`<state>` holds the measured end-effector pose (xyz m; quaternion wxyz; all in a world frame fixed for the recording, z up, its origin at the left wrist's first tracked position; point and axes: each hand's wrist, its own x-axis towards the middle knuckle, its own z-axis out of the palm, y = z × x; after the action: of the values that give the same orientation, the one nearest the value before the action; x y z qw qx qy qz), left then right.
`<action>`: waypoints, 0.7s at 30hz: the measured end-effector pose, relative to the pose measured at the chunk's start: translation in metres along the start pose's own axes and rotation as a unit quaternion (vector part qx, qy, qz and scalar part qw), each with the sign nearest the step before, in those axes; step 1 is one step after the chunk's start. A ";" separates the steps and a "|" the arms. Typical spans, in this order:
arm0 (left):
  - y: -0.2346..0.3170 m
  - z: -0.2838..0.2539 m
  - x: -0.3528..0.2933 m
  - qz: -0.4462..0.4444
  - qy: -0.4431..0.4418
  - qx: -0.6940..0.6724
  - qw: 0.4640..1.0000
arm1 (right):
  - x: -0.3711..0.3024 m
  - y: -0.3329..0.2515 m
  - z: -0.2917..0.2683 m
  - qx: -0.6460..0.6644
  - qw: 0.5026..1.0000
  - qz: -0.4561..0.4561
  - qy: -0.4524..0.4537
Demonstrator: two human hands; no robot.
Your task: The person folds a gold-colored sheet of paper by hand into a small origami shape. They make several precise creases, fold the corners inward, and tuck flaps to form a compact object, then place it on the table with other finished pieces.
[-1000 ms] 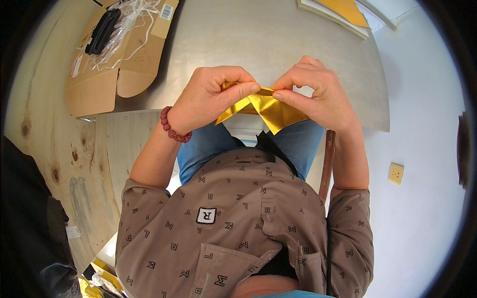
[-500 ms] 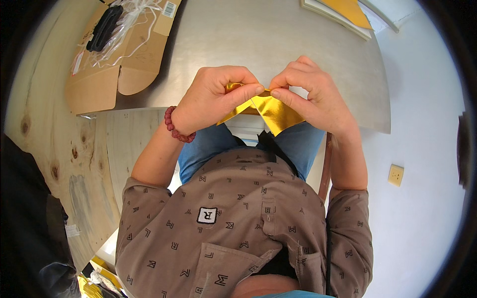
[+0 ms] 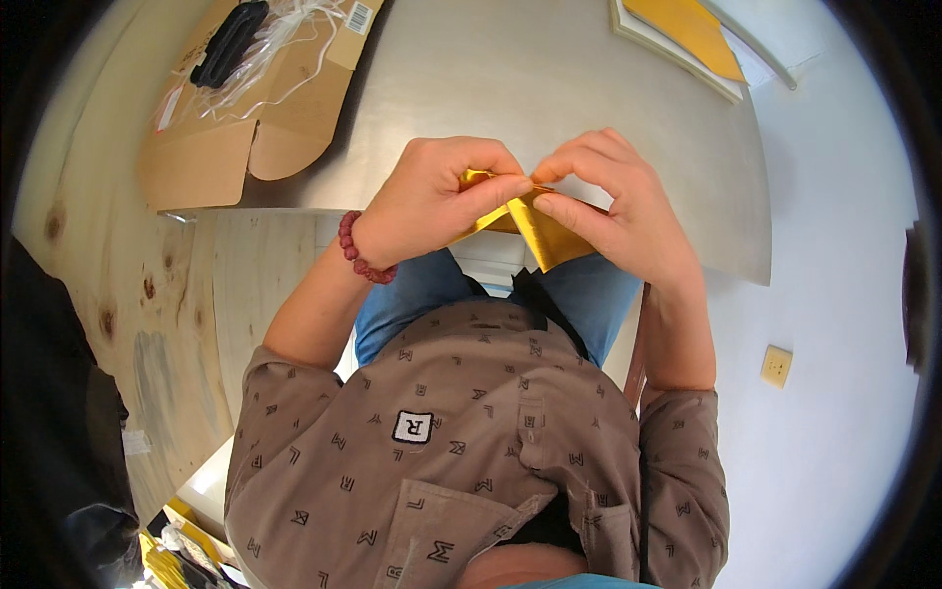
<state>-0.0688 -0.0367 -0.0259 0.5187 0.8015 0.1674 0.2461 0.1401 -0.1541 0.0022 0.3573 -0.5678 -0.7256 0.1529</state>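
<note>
A shiny gold foil sheet (image 3: 551, 239) hangs folded between my hands, just past the table's near edge and above my lap. My left hand (image 3: 424, 196) pinches its upper edge between thumb and forefinger. My right hand (image 3: 628, 211) has its forefinger at the fold beside the left thumb tip, while its thumb presses lower on the foil's front. Two flaps of foil slant down from the pinched spot, one under each hand. The fingers cover part of the upper edge.
A grey metal table (image 3: 461, 88) lies ahead. At its left sits an open cardboard box (image 3: 201, 162) with white plastic strips (image 3: 285, 74) and a black object (image 3: 231, 44). A pale stack (image 3: 677, 54) with a gold-yellow sheet (image 3: 687, 29) lies far right. Dark cloth (image 3: 54, 393) hangs at left.
My right thumb has slid down from the top edge, and its fingers have opened a little. The right foil flap has turned and looks darker. The whole view has shifted slightly.
</note>
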 end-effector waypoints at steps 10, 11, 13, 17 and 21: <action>0.000 0.006 -0.006 -0.058 0.085 -0.164 0.981 | -0.002 0.000 -0.001 0.065 0.996 0.059 0.010; -0.002 0.006 -0.007 -0.050 0.092 -0.142 0.984 | -0.003 0.000 0.000 0.069 0.996 0.059 0.008; -0.006 0.005 -0.009 -0.037 0.107 -0.097 0.989 | -0.003 0.001 0.001 0.079 0.995 0.060 0.005; -0.008 0.007 -0.011 0.012 0.139 -0.056 0.989 | -0.004 0.005 0.004 0.094 0.994 0.052 -0.002; -0.007 0.013 -0.008 0.014 0.155 -0.098 0.983 | -0.006 0.010 0.006 0.147 0.987 0.062 0.001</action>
<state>-0.0683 -0.0472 -0.0386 0.5592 0.7011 0.2091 0.3899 0.1434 -0.1559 -0.0106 0.4278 -0.5530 -0.6582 0.2792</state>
